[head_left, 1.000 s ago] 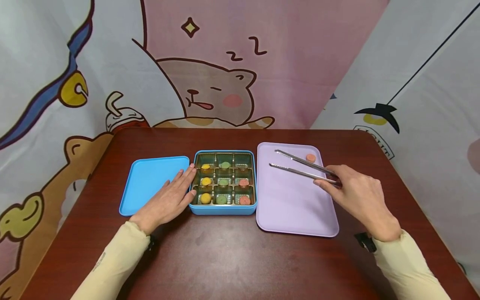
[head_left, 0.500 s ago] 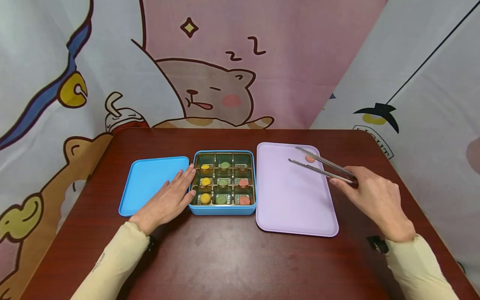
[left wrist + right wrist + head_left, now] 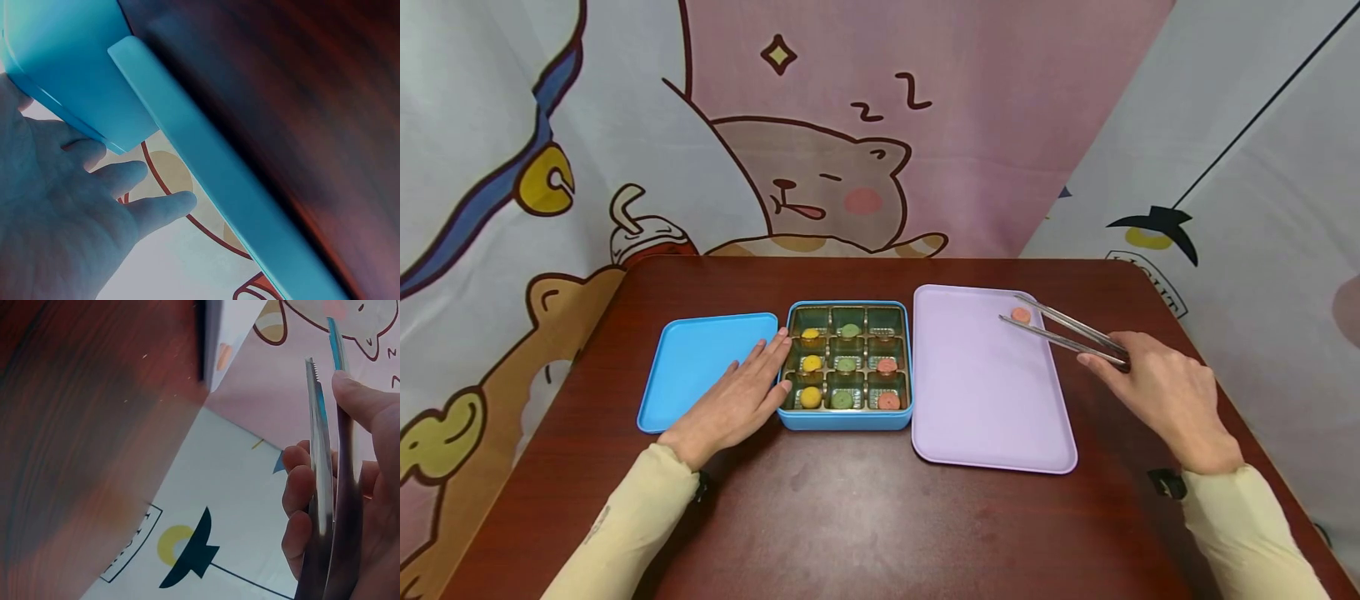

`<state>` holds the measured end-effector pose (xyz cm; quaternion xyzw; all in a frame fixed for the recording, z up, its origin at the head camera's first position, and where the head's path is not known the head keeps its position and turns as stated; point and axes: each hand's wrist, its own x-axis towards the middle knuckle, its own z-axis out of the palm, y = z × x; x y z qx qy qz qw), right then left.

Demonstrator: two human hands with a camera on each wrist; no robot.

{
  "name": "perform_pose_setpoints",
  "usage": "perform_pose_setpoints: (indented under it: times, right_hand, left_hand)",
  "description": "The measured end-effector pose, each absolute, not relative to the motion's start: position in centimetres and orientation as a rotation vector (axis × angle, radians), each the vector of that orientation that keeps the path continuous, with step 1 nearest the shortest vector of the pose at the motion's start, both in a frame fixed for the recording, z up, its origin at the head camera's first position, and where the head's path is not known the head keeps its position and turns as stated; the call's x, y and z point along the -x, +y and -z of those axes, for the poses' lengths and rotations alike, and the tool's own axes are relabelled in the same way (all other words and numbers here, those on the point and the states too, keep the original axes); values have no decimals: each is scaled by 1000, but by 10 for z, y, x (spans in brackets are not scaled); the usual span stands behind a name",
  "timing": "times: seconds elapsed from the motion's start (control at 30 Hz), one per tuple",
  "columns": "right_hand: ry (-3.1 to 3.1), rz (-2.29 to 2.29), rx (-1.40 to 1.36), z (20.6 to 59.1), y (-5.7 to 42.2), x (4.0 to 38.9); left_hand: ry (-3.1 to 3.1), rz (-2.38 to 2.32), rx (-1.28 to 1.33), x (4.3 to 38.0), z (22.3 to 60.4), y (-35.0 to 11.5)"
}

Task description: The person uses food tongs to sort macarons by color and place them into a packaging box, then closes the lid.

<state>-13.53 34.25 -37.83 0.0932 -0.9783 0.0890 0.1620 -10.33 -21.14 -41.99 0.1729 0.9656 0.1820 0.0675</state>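
My left hand (image 3: pixel 730 408) lies with straight fingers over the blue lid's near corner, its fingertips touching the left side of the blue box (image 3: pixel 846 422). Gold compartments in that box hold small round pieces: yellow (image 3: pixel 811 397) at left, green (image 3: pixel 842 400) in the middle, pink (image 3: pixel 888 401) at right. Metal tongs (image 3: pixel 322 487) are gripped between the thumb and fingers of my right hand (image 3: pixel 1165 392), their arms apart. The tips lie either side of a lone pink round piece (image 3: pixel 1020 315) at the far right of the lilac tray (image 3: pixel 992 400); contact cannot be told.
A blue lid (image 3: pixel 692 367) lies flat left of the box. The lilac tray sits directly right of it. All stand on a dark brown wooden table (image 3: pixel 850 517), with a printed cartoon cloth (image 3: pixel 1000 167) hanging behind its far edge.
My right hand has moved right with the tongs, bringing their tips from the tray's middle to around the pink piece; the arms have drawn closer together. The left hand stays put.
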Motion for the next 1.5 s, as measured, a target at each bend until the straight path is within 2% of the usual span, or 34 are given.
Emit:
perform_pose_setpoints:
  times: [0.73,1.5]
  right_hand:
    - [-2879,-121,-247,393,359,154]
    - [-2929,-79,-283,398,353,160]
  left_hand:
    - [2912,-544,-518,104,420,-211]
    - [2917,-537,-531,103,420,-211]
